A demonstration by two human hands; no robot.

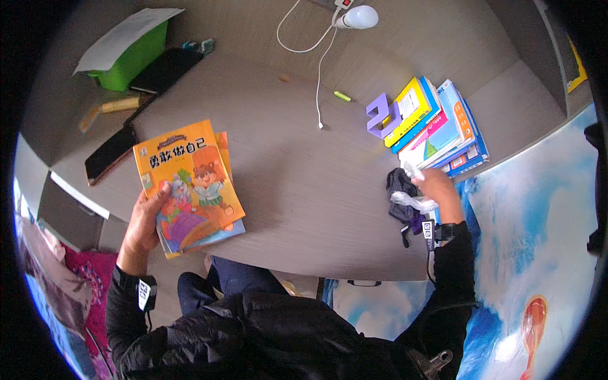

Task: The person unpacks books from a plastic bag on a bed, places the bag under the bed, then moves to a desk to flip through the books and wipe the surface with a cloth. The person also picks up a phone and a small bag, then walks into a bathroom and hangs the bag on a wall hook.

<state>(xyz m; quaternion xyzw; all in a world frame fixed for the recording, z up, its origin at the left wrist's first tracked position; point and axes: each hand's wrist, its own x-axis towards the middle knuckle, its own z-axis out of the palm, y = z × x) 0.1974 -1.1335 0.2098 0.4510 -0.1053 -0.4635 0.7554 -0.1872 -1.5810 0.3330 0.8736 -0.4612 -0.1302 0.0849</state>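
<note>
My left hand grips a small stack of children's picture books at its lower left edge, thumb on the front cover. The top picture book is orange, with a cartoon bear and other animals; edges of more books show beneath it. At the desk's right side, my right hand is closed on crumpled whitish plastic, part of which sticks out past the fingers. A dark cloth pouch lies just left of that hand, partly covered by the plastic.
Beyond my right hand, several books lean beside a purple bookend. A green bin, a black phone and a wooden-handled brush sit at the left. A white cable, light bulb and green marker are at the back.
</note>
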